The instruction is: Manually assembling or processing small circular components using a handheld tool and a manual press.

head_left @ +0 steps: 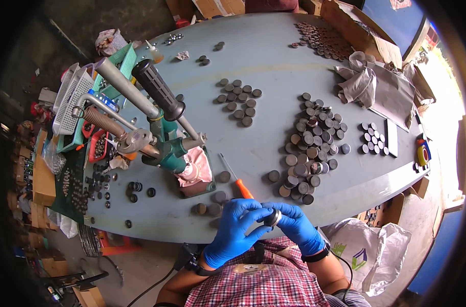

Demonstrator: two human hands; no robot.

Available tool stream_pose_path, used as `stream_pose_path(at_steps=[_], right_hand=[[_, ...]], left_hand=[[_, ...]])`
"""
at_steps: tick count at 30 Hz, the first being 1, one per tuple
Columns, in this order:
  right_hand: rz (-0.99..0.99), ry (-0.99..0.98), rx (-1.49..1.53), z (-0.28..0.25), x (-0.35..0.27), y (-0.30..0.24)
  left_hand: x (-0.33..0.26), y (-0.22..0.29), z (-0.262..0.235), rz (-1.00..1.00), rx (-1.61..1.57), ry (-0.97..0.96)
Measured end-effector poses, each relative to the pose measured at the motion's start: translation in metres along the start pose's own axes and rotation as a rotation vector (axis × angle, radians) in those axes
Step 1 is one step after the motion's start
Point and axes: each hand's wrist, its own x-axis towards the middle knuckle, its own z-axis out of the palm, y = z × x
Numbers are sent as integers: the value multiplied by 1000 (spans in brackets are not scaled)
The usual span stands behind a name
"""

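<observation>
In blue gloves, my left hand [236, 231] and my right hand [299, 231] meet at the table's near edge. Between their fingertips is a small round dark disc with a shiny metal rim [273, 218], tilted on its side; both hands are closed on it. Just beyond my left hand lies a screwdriver with an orange handle [243, 189], its shaft pointing away. Several dark round discs [215, 209] sit left of my left hand. A large heap of similar dark discs [312, 140] spreads beyond my right hand, some stacked on others.
Left of centre stands a green hand-lever press [171, 156] with a black grip and pink cloth at its base. Baskets [74, 102] and small parts line the left edge. More discs [238, 97] lie mid-table. Grey paper [386, 89], a cardboard box [361, 30] and yellow tape [423, 152] are right.
</observation>
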Motion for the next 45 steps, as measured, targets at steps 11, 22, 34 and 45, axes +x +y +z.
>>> stream_pose_path(at_steps=[11,22,34,45], right_hand=[[-603,220,-740,19,-2,-6],[-757,374,-835,36,-7,-4],[-239,41,-340,1,-8,-8],[-259,195,-612,13,33,-13]], left_hand=[[-5,8,0,-326,-331,-28],[-14,-2,15,-478,-808,79],[6,3,-11,-39,104,39],[-1,-33,8,-148,89,-16]])
